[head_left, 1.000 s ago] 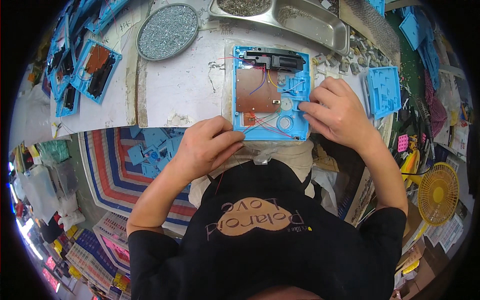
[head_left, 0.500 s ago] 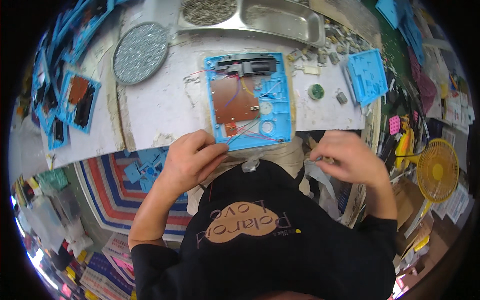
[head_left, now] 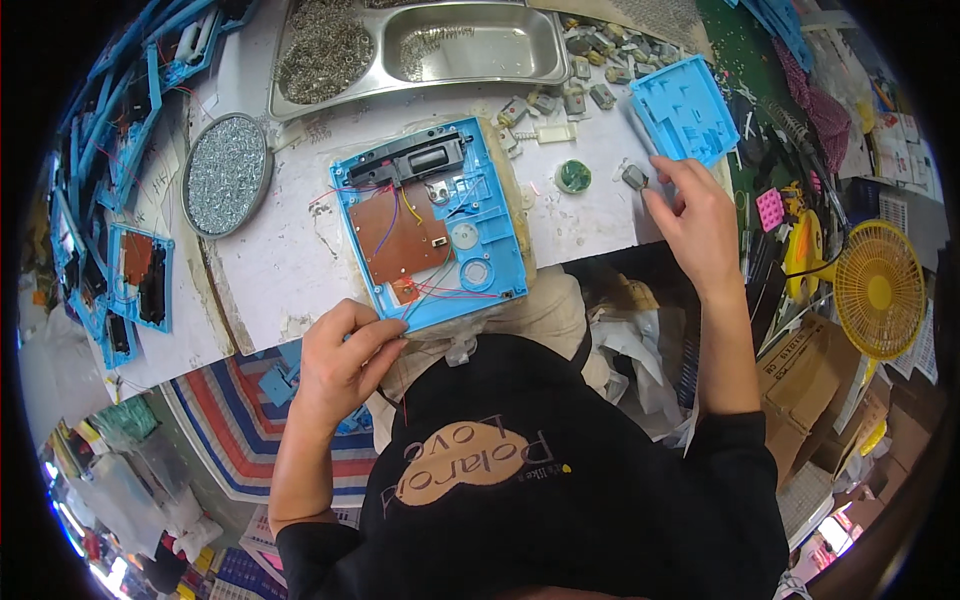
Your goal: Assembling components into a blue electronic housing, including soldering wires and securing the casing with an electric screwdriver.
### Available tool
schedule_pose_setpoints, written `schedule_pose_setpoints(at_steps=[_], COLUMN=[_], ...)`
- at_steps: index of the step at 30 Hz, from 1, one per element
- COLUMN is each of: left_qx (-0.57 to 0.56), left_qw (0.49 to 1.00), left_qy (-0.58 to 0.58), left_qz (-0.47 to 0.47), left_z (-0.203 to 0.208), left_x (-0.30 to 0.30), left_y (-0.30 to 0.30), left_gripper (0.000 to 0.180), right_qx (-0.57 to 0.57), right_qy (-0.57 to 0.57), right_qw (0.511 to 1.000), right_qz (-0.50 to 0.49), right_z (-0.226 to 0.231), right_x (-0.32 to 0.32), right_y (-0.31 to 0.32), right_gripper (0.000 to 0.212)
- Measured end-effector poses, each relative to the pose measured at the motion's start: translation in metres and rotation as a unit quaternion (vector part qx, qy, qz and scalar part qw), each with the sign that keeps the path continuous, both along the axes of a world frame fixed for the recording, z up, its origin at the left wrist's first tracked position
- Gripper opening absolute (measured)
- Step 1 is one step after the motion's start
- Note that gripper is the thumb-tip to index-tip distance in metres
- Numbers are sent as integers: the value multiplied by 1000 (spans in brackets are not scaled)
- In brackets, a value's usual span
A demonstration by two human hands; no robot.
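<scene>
A light-blue plastic casing (head_left: 510, 255) lies open on the bench before me, with a brown circuit board (head_left: 385, 240), a black mechanism (head_left: 420, 160) and thin coloured wires inside. At its near left corner my left hand (head_left: 340, 355) is closed in a pinch. Thin wires run to these fingertips, and a fine red wire hangs below them. My right hand (head_left: 700, 225) reaches over the bench's right side, thumb and forefinger apart beside a small grey motor (head_left: 634, 177). Whether they touch it I cannot tell. Left of the motor stands a small round container with green contents (head_left: 573, 176).
Behind the casing is a metal tray (head_left: 480, 45) with springs. A round dish of small silvery parts (head_left: 226, 175) stands left, near stacked blue casings (head_left: 140, 265). More motors (head_left: 600, 95) lie at the back right, beside a blue cover (head_left: 690, 110). A yellow fan (head_left: 880, 290) stands right.
My right hand has moved forward from the bench edge to the small motor, its fingers spreading. The small thing in it no longer shows. My left hand stays at the casing's corner. The view has shifted.
</scene>
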State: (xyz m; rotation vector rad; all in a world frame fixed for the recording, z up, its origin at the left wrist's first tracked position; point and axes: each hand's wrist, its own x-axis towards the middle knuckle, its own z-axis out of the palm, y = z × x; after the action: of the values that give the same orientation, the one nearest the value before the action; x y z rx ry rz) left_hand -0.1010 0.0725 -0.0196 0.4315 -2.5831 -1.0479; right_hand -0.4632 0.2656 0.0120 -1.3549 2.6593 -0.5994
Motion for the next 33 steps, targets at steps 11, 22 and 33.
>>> schedule_pose_setpoints(at_steps=[11,22,33], left_qx=[40,70,40], left_qw=[998,997,997], left_qy=[-30,-22,10], left_qz=[24,40,65], left_z=[2,-2,-6], left_x=[5,1,5], left_y=[1,2,12], left_gripper=[33,32,31], right_qx=[-138,-121,-70], right_qy=[-29,-116,-84], right_qw=[986,984,993], right_qz=[-91,54,-41], right_z=[-1,-3,-4], right_x=[-29,25,7], right_y=[28,-18,16], right_gripper=[15,14,18])
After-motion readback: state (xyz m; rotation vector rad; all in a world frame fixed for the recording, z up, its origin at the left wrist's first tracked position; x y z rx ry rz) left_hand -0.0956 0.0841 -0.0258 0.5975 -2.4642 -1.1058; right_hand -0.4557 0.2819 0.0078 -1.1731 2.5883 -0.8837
